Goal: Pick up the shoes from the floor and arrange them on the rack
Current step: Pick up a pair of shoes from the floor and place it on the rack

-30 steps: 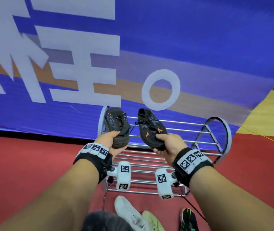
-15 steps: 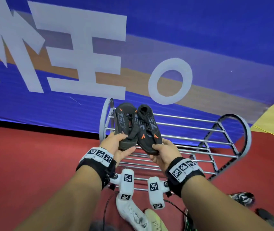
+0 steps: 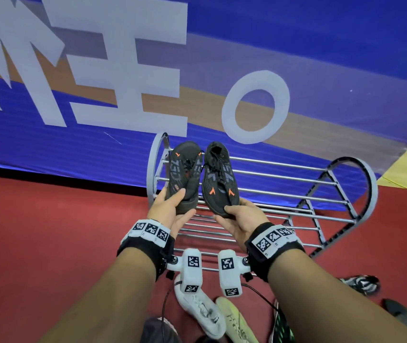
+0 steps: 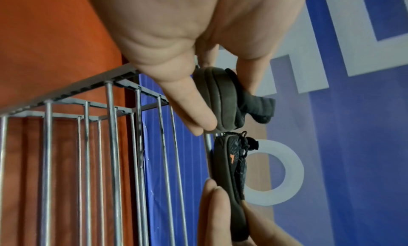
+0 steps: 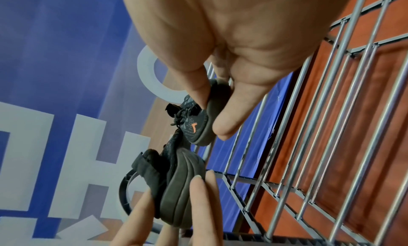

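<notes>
Left hand [image 3: 170,210] and right hand [image 3: 240,216] each grip a black shoe [image 3: 185,174], long axes pointing away across the rack [image 3: 296,184] bars at its left end.

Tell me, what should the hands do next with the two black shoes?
Probably lower both onto the top bars and let go. The left hand and right hand each hold a black shoe side by side over the rack.

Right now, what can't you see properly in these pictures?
- Head view: the arms hide part of the floor shoes; the white shoe is half covered.
- Head view: whether the black shoes touch the rack.
- Wrist views: each palm blocks the grip.
</notes>
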Demonstrator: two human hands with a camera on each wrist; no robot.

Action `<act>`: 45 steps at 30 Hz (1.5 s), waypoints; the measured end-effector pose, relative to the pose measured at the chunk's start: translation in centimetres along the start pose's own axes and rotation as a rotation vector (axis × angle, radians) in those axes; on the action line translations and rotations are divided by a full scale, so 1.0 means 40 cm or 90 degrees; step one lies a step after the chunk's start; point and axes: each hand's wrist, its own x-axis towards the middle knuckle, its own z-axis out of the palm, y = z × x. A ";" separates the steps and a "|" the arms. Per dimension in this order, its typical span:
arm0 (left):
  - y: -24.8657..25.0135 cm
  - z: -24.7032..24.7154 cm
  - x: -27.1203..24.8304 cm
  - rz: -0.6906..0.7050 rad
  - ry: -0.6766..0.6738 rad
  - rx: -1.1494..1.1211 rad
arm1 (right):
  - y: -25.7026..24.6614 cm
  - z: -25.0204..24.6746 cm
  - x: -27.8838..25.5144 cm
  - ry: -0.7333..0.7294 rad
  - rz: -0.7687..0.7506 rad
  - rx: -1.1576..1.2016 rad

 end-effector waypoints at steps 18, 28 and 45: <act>-0.017 0.001 0.009 0.083 -0.064 -0.042 | 0.017 0.037 0.032 0.010 -0.048 0.061; -0.020 0.012 0.025 0.095 -0.021 -0.001 | 0.013 0.010 0.030 -0.037 -0.019 0.084; -0.032 0.013 0.029 0.109 0.037 -0.021 | 0.034 0.018 0.038 -0.055 -0.035 0.095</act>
